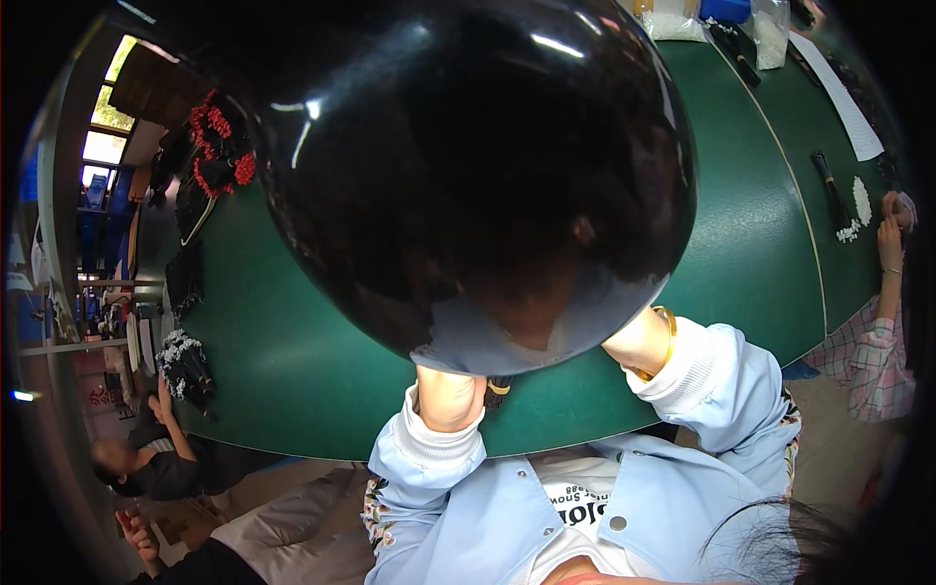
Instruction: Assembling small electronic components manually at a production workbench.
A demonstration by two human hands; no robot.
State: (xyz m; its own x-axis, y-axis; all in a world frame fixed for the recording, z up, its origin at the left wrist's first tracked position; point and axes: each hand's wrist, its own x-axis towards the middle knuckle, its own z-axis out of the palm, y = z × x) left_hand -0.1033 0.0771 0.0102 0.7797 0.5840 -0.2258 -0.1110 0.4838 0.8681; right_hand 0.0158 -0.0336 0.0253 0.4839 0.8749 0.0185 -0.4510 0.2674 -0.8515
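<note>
A large glossy black dome (pixel 478 175), rounded like a lamp shade, fills the middle of the view and covers the fingers of both hands. My left hand (pixel 448 398) shows only at the wrist, below the dome's lower edge. Beside that wrist, the end of a dark bundle with a yellowish band (pixel 498 391) pokes out over the green table (pixel 302 390). My right hand (pixel 637 343) also disappears behind the dome; its wrist wears a gold-coloured bangle (pixel 671 336). What either hand holds is hidden.
At the right lie a banded black bundle with white tips (pixel 832 195) and a white pile (pixel 862 201), near another person's hands (pixel 890 234). Clear bags of white pieces (pixel 770 39) and a paper sheet (pixel 840 97) sit farther back. Red-tipped (pixel 219 146) and white-tipped bundles (pixel 182 361) are left.
</note>
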